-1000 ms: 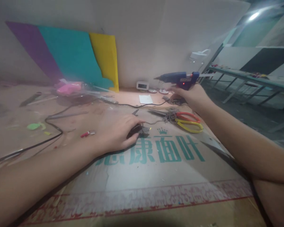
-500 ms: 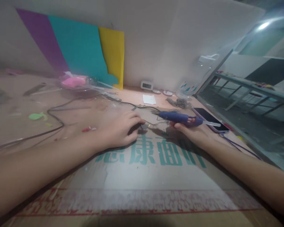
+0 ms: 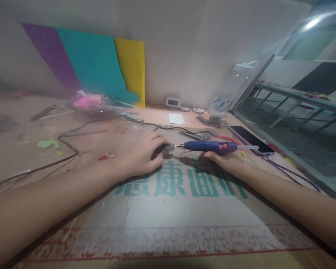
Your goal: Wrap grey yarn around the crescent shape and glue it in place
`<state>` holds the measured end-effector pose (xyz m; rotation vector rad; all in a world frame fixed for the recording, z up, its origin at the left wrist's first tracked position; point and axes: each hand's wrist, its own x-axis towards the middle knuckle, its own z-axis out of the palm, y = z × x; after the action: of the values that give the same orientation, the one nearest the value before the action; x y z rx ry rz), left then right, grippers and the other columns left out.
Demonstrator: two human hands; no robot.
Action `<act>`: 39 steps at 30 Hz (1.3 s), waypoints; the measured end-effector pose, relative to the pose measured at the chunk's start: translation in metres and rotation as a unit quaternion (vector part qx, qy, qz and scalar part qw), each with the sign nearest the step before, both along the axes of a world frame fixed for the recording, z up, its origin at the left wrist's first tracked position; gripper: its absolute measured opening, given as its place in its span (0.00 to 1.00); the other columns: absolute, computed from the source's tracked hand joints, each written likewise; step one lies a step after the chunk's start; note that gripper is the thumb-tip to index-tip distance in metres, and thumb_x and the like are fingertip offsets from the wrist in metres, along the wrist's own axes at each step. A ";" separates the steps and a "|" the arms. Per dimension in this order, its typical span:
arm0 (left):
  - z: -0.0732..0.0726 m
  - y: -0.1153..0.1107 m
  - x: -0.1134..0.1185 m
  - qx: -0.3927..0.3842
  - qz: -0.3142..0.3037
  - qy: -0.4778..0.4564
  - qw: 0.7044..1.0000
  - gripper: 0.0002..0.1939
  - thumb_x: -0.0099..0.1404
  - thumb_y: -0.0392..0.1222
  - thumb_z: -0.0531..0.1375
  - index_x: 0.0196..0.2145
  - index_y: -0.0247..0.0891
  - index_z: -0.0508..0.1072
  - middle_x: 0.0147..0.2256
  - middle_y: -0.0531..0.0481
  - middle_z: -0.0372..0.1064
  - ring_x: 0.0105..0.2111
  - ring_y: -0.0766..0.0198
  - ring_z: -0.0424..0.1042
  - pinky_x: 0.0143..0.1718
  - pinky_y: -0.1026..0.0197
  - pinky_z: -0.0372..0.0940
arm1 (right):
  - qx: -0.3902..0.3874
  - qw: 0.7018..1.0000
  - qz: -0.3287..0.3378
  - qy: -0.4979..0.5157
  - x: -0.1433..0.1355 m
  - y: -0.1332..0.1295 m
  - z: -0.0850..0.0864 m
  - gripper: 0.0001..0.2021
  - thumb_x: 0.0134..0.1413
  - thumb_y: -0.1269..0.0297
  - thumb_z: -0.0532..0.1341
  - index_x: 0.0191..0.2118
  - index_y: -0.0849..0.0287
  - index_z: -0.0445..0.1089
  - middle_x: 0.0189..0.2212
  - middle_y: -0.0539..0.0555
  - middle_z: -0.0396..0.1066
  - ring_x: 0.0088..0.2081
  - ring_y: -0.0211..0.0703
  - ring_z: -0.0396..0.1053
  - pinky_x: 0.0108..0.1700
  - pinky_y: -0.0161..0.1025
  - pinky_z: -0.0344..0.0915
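Note:
My right hand (image 3: pixel 221 158) is closed around a blue hot glue gun (image 3: pixel 207 146), which lies nearly level with its nozzle pointing left. A clear glue stick (image 3: pixel 248 147) juts from its back end. My left hand (image 3: pixel 147 153) rests on the printed cardboard (image 3: pixel 168 209), fingers curled, pinching a small grey piece (image 3: pixel 170 148) with a bit of yellow on it. The nozzle tip is at the right side of that piece; whether it touches I cannot tell.
A black cord (image 3: pixel 72 147) runs across the table. Behind stand a small white digital clock (image 3: pixel 173 101) and a clear bottle (image 3: pixel 226 93). A phone (image 3: pixel 252 140) lies at right, grey yarn (image 3: pixel 212 121) behind the gun. A pink item in clear plastic (image 3: pixel 88 101) sits back left.
My right hand has swung the glue gun down and left, levelling it, so its nozzle now meets the grey piece. My left hand has stayed nearly in place. The view has shifted slightly.

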<state>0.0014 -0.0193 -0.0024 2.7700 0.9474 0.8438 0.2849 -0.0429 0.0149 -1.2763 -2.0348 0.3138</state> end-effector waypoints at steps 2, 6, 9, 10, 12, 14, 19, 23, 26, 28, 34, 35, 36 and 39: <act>0.000 0.000 0.000 -0.002 0.002 0.002 1.000 0.18 0.60 0.33 0.56 0.48 0.35 0.71 0.45 0.43 0.68 0.48 0.54 0.67 0.52 0.51 0.63 | 0.004 1.000 0.000 -0.006 0.002 0.002 -0.003 0.16 0.50 0.47 0.64 0.24 0.51 0.66 0.21 0.51 0.70 0.24 0.49 0.68 0.25 0.43 0.65; -0.001 0.001 -0.001 0.003 0.004 0.000 1.000 0.18 0.60 0.33 0.56 0.49 0.36 0.70 0.46 0.43 0.68 0.48 0.54 0.67 0.51 0.51 0.63 | 0.014 1.000 -0.010 -0.015 0.006 0.005 -0.008 0.15 0.48 0.48 0.66 0.23 0.51 0.66 0.19 0.50 0.68 0.23 0.47 0.67 0.23 0.42 0.64; -0.001 0.001 -0.002 0.008 0.003 -0.002 1.000 0.17 0.61 0.33 0.56 0.48 0.35 0.70 0.46 0.43 0.68 0.48 0.54 0.67 0.51 0.51 0.63 | 0.016 0.999 -0.025 -0.021 0.005 0.006 -0.009 0.15 0.46 0.49 0.66 0.23 0.51 0.66 0.19 0.50 0.69 0.23 0.47 0.68 0.24 0.42 0.65; -0.001 0.001 -0.002 0.009 0.003 -0.002 1.000 0.17 0.61 0.33 0.56 0.48 0.35 0.70 0.46 0.43 0.68 0.48 0.54 0.67 0.51 0.51 0.63 | 0.014 0.999 -0.034 -0.025 0.005 0.005 -0.009 0.14 0.46 0.49 0.66 0.23 0.52 0.66 0.19 0.50 0.69 0.23 0.47 0.68 0.24 0.41 0.66; -0.001 0.001 -0.002 0.009 0.001 -0.003 1.000 0.17 0.61 0.33 0.56 0.48 0.35 0.71 0.45 0.43 0.68 0.48 0.54 0.67 0.51 0.52 0.64 | 0.009 0.998 -0.054 -0.033 0.003 0.004 -0.008 0.14 0.45 0.49 0.66 0.23 0.52 0.67 0.20 0.50 0.70 0.24 0.47 0.69 0.25 0.41 0.67; -0.001 0.001 -0.001 0.008 0.000 -0.002 1.000 0.17 0.61 0.33 0.55 0.48 0.35 0.71 0.45 0.43 0.68 0.48 0.54 0.67 0.51 0.52 0.64 | 0.010 0.997 -0.073 -0.034 0.002 0.003 -0.008 0.13 0.44 0.50 0.65 0.23 0.52 0.67 0.20 0.49 0.71 0.24 0.47 0.70 0.25 0.40 0.68; -0.001 0.002 0.000 0.008 0.000 0.000 1.000 0.17 0.61 0.33 0.56 0.49 0.34 0.71 0.45 0.42 0.68 0.47 0.54 0.67 0.51 0.52 0.64 | -0.005 0.996 -0.084 -0.027 0.002 0.002 -0.010 0.12 0.43 0.52 0.65 0.22 0.53 0.67 0.19 0.49 0.70 0.24 0.46 0.70 0.26 0.40 0.67; -0.002 0.002 -0.001 0.010 0.002 0.002 1.000 0.17 0.61 0.34 0.56 0.49 0.35 0.70 0.46 0.42 0.68 0.48 0.54 0.67 0.51 0.51 0.64 | -0.006 0.995 -0.094 -0.034 0.003 0.003 -0.011 0.11 0.42 0.53 0.66 0.23 0.54 0.68 0.20 0.50 0.70 0.25 0.48 0.70 0.26 0.41 0.67; -0.002 0.003 -0.002 0.012 -0.002 0.002 1.000 0.18 0.61 0.34 0.56 0.49 0.35 0.70 0.46 0.42 0.68 0.48 0.54 0.66 0.51 0.51 0.63 | -0.006 0.994 -0.101 -0.041 0.003 0.003 -0.010 0.12 0.42 0.52 0.65 0.22 0.54 0.67 0.20 0.50 0.69 0.25 0.48 0.69 0.27 0.41 0.67; -0.003 0.003 -0.002 0.012 -0.003 0.002 1.000 0.18 0.61 0.34 0.56 0.50 0.35 0.70 0.46 0.42 0.68 0.48 0.54 0.66 0.52 0.51 0.63 | -0.011 0.994 -0.099 -0.036 0.002 0.003 -0.009 0.12 0.41 0.52 0.65 0.22 0.54 0.66 0.20 0.50 0.69 0.25 0.47 0.69 0.26 0.41 0.66; -0.003 0.002 -0.002 0.011 -0.001 0.007 1.000 0.18 0.61 0.34 0.56 0.50 0.35 0.71 0.46 0.43 0.68 0.48 0.54 0.67 0.51 0.51 0.63 | -0.031 0.994 -0.093 -0.040 -0.002 0.001 -0.004 0.13 0.43 0.52 0.64 0.22 0.54 0.65 0.19 0.49 0.68 0.23 0.44 0.67 0.25 0.38 0.64; -0.002 0.002 -0.001 0.011 -0.001 0.007 1.000 0.18 0.61 0.34 0.56 0.50 0.36 0.71 0.46 0.43 0.68 0.48 0.54 0.67 0.51 0.52 0.63 | -0.031 0.994 -0.093 -0.045 -0.002 0.001 -0.003 0.13 0.43 0.52 0.64 0.22 0.54 0.64 0.19 0.49 0.67 0.23 0.44 0.67 0.25 0.38 0.63; -0.002 0.002 -0.001 0.010 -0.001 0.008 1.000 0.18 0.61 0.34 0.56 0.50 0.35 0.71 0.46 0.43 0.68 0.48 0.54 0.67 0.51 0.52 0.63 | -0.028 0.994 -0.094 -0.049 -0.002 0.001 -0.003 0.14 0.43 0.51 0.64 0.21 0.54 0.63 0.18 0.49 0.67 0.23 0.43 0.66 0.24 0.38 0.63; -0.002 0.002 -0.001 0.010 0.002 0.009 1.000 0.18 0.61 0.34 0.56 0.50 0.35 0.71 0.46 0.42 0.68 0.47 0.54 0.67 0.50 0.51 0.63 | -0.020 0.993 -0.097 -0.059 -0.002 0.002 -0.003 0.15 0.43 0.51 0.64 0.21 0.54 0.62 0.18 0.49 0.66 0.22 0.43 0.67 0.25 0.38 0.63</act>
<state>0.0005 -0.0169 -0.0042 2.7987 0.9518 0.8349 0.2829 -0.0412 0.0116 -1.5371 -1.9890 0.1927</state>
